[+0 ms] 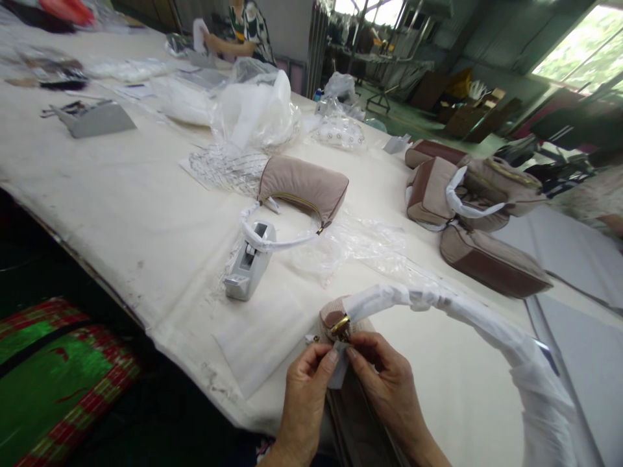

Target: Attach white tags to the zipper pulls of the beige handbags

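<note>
At the table's near edge, a brown handbag (357, 415) lies between my hands. Its strap (467, 305) is wrapped in white paper and arches away to the right. My left hand (309, 389) pinches a small grey piece of wrapping (339, 370) just below the bag's gold-coloured buckle (341, 324). From the other side, the thumb and fingers of my right hand (387, 373) are closed on the same piece. A sheet of white paper (265, 337) lies left of the bag. Beyond it stands a grey tape dispenser (249, 263), partly under the wrapped strap of another handbag (304, 185).
Several brown handbags (467, 194) are grouped at the right. Clear plastic bags (257, 104) are heaped toward the back, and a second tape dispenser (95, 118) stands at far left. Another person (250, 29) is at the far side. A red-and-green checked bag (68, 383) sits below the table edge.
</note>
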A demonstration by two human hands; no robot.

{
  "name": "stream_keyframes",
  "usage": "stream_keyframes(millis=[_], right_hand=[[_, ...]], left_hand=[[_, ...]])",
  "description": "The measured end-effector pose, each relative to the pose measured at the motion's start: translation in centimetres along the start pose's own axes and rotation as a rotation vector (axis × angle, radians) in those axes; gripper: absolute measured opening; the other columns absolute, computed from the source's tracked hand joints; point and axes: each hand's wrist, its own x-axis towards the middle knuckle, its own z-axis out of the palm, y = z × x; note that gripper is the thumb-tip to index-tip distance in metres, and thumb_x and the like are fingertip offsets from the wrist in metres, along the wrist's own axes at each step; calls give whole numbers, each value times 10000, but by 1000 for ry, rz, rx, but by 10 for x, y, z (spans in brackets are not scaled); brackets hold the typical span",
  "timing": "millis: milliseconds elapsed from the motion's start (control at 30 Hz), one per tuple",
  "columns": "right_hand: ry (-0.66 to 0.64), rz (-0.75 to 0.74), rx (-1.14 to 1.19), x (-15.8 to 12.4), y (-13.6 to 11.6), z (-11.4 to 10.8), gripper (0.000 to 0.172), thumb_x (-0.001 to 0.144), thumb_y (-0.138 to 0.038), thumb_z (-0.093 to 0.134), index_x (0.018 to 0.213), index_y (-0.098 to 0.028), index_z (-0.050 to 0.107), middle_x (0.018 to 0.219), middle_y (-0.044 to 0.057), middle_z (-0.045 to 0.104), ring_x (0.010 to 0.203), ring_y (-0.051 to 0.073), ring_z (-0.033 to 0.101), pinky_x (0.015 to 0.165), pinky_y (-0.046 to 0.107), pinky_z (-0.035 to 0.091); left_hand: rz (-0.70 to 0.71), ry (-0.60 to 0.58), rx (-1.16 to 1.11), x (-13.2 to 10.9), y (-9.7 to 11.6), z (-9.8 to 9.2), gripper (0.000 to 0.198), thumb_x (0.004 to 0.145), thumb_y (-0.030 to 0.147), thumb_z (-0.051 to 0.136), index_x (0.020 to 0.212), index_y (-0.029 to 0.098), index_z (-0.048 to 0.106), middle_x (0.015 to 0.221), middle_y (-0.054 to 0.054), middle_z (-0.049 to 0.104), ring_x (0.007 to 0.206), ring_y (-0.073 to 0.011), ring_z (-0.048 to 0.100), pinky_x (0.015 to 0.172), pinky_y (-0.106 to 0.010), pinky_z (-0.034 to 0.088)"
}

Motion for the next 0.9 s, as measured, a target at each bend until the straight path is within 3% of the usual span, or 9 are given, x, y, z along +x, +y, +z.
stream_keyframes(millis=[67, 167, 300, 433, 567, 700, 800, 900], right_hand=[[12, -54, -54, -1, 2, -1, 120, 822, -257, 542, 908, -190, 590, 792, 26, 634, 715, 148, 597, 657, 248, 486], [14, -303, -168, 2, 4, -7, 164, 836, -161, 498, 973, -202, 577, 842, 38, 608, 754, 139, 583, 666, 238, 481], [-220, -605, -463, 17, -1, -20, 385, 839, -91, 425, 1188, -226, 514, 849, 60, 576, 709, 141, 567, 589, 234, 470], [-376, -557, -643, 32, -12, -26, 371, 854, -97, 383, 1183, -219, 502, 912, 73, 579, 745, 162, 575, 618, 261, 475], [-361, -469, -541, 36, -14, -26, 184, 876, -139, 381, 949, -186, 543, 840, 52, 567, 723, 144, 550, 622, 244, 449], [-314, -444, -470, 36, -10, -26, 128, 865, -157, 399, 832, -190, 518, 734, 19, 540, 638, 124, 512, 583, 230, 407], [-332, -440, -472, 36, -9, -26, 154, 838, -138, 415, 917, -196, 534, 743, 15, 585, 594, 116, 521, 548, 221, 385], [-409, -433, -483, 35, -12, -26, 339, 812, -114, 436, 1122, -233, 505, 872, 24, 655, 638, 122, 582, 578, 217, 399]], left_hand=[[51, 35, 52, 1, 1, 0, 198, 762, 342, 611, 804, 151, 642, 771, -15, 649, 758, -139, 557, 724, -218, 430], [175, 11, 237, 4, 7, 1, 185, 794, 336, 568, 787, 165, 637, 753, -11, 637, 744, -145, 554, 710, -224, 426], [381, -3, 482, 9, 13, -1, 159, 801, 294, 550, 777, 171, 648, 738, -14, 622, 731, -154, 560, 690, -228, 423], [374, 0, 465, 11, 10, -4, 173, 806, 296, 539, 823, 173, 659, 767, -25, 642, 742, -158, 576, 703, -237, 438], [247, -42, 265, 13, 1, -8, 266, 736, 309, 630, 961, 166, 625, 915, -65, 665, 861, -187, 595, 781, -268, 460], [189, -42, 273, 15, -4, -9, 253, 766, 344, 591, 916, 146, 642, 812, -47, 651, 773, -176, 577, 727, -259, 453], [216, -22, 273, 15, -2, -8, 204, 796, 335, 545, 818, 150, 629, 717, -11, 601, 715, -153, 534, 681, -238, 424], [271, -22, 340, 16, 3, -5, 194, 812, 297, 508, 712, 152, 590, 658, 8, 553, 664, -134, 489, 637, -223, 391]])
